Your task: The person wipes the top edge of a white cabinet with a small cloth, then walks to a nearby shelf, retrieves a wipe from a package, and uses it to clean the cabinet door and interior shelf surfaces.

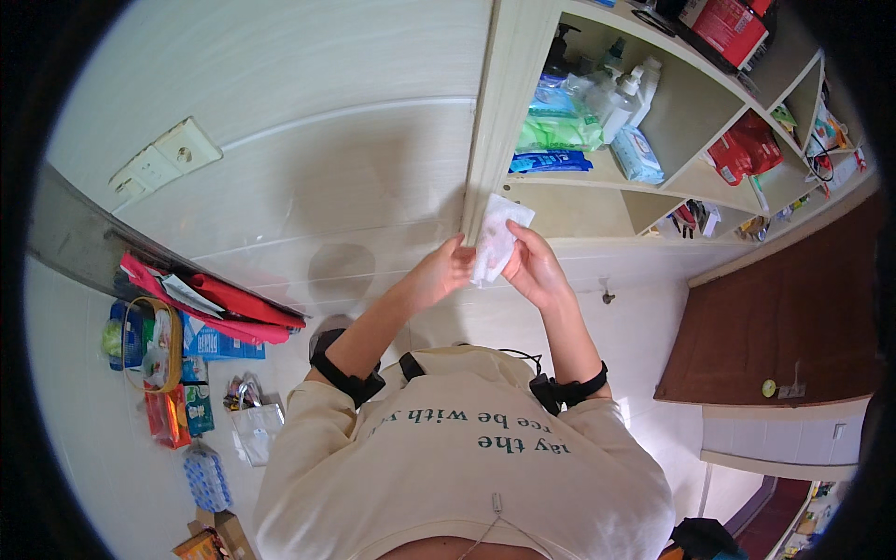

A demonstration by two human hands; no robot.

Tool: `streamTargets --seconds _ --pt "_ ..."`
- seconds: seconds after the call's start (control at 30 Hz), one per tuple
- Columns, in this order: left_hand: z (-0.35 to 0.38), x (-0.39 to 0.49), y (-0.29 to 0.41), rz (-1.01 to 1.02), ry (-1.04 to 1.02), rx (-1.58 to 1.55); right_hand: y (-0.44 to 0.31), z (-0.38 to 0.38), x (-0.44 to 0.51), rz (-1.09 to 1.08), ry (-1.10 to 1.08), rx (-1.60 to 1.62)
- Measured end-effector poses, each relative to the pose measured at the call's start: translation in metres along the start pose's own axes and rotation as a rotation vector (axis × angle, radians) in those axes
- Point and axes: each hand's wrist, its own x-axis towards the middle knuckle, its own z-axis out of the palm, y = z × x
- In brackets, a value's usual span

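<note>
A folded white wipe or cloth (498, 236) with faint brownish stains is in my right hand (535, 266). The thumb presses on its near face and the fingers go behind it. Just left of it is my left hand (445, 271), thumb raised and fingers loosely bent, holding nothing. Its fingertips come close to the cloth's edge; whether they touch cannot be told. Both hands are in front of the left upright of a cream shelf unit (483, 161). Its lower compartment (570, 210) is just beyond the cloth.
Pump bottles (619, 105), a green wipes pack (560, 131) and a light-blue pack (637, 154) stand in the upper compartment. A red pouch (747, 147) lies further right. Wall sockets (164, 157), a basket (168, 343) and bags are at left. A brown door (777, 308) is at right.
</note>
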Motion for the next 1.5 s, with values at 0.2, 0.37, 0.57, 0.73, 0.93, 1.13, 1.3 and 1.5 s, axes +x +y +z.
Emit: streamTargets --seconds 0.2,0.37,0.57,0.73,0.93,1.13,1.3,1.5 --pt "0.008 -0.019 0.009 0.285 0.018 0.122 0.006 0.005 0.005 0.028 0.077 -0.084" --pt "0.009 -0.029 0.03 0.455 0.338 0.017 0.012 0.0 0.0 0.048 0.181 -0.122" --pt "0.017 -0.021 0.025 0.574 0.37 0.248 0.021 -0.018 -0.009 0.092 0.389 -0.112" --pt "0.023 -0.008 0.009 0.455 0.309 0.284 0.026 -0.031 -0.027 -0.022 0.425 0.302" --pt "0.038 0.021 -0.003 0.483 0.284 0.473 0.015 -0.061 -0.034 -0.076 0.32 0.439" --pt "0.056 0.05 0.019 0.867 0.425 0.955 -0.028 -0.112 -0.029 -0.209 0.381 0.305" --pt "0.077 0.078 0.072 1.624 0.355 1.41 -0.087 -0.169 -0.034 -0.61 0.708 0.008" --pt "0.116 0.119 0.117 1.954 0.444 1.678 -0.152 -0.221 -0.033 -0.722 1.187 -0.834"
